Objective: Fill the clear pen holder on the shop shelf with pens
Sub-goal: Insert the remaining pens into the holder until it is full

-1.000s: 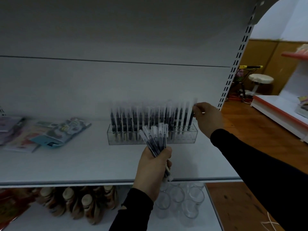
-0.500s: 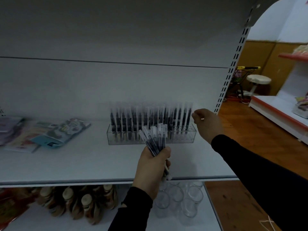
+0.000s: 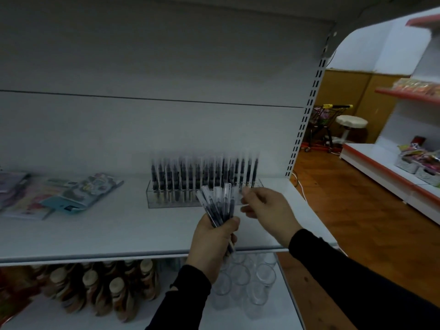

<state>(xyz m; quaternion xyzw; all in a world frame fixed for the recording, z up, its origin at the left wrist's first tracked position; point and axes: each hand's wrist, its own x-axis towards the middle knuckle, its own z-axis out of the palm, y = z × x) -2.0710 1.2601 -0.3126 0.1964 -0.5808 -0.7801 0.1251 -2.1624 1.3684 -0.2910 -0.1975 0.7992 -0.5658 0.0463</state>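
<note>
A clear pen holder (image 3: 166, 201) stands at the back of the white shelf (image 3: 114, 236), with several dark pens (image 3: 204, 173) upright in it along its whole length. My left hand (image 3: 212, 244) grips a fanned bundle of pens (image 3: 217, 206) in front of the holder, caps up. My right hand (image 3: 266, 210) hovers just right of the bundle, its fingertips beside the pen caps. The fingers are loosely curled and I see nothing held between them. The image is motion-blurred.
Flat stationery packets (image 3: 78, 194) lie at the shelf's left. Below stand brown bottles (image 3: 107, 287) and clear glasses (image 3: 247, 282). A slotted upright (image 3: 307, 120) bounds the shelf at right. Beyond it are a wooden floor, a stool (image 3: 350, 123) and another shelving unit (image 3: 381, 172).
My right hand let go of a pen at the holder's right end and drew back down to the bundle. The left hand stayed in place with its pens.
</note>
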